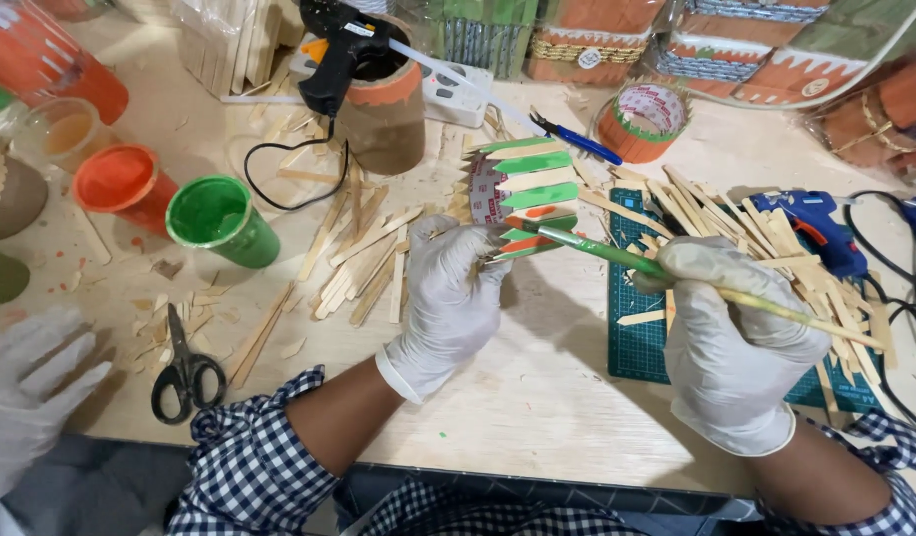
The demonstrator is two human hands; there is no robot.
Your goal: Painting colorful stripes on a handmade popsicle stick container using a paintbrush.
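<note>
**Brush on a stick-clad roll, held over the worktable**

Nearest the front edge of the pale wooden worktable (537,397), two checked sleeves lead to white-gloved hands. The left hand (448,298) has its fingers (468,248) curled tight around the near end of a tape roll faced with flat wooden sticks, some painted green, one orange (523,194); the roll sticks out beyond the fingertips, away from the person, tilted and held just above the table's middle. The right hand (731,342) pinches a thin green-handled paintbrush (617,256), fingers closed on its shaft; the bristle end touches the roll's near sticks just beside the left fingertips, while the pale tail runs right past the knuckles.

Under the right hand lies a dark green cutting mat (637,337), strewn with plain wooden sticks (766,248). Toward the left front edge rest black-handled scissors (185,372); another person's gloved hand (31,387) shows at the left corner.

Farther back stand a green paint cup (220,218) and an orange paint cup (121,184). A black glue gun (339,55) rests on a brown cylinder (389,119) near the far edge, and a blue glue gun (810,223) lies at the right.
</note>
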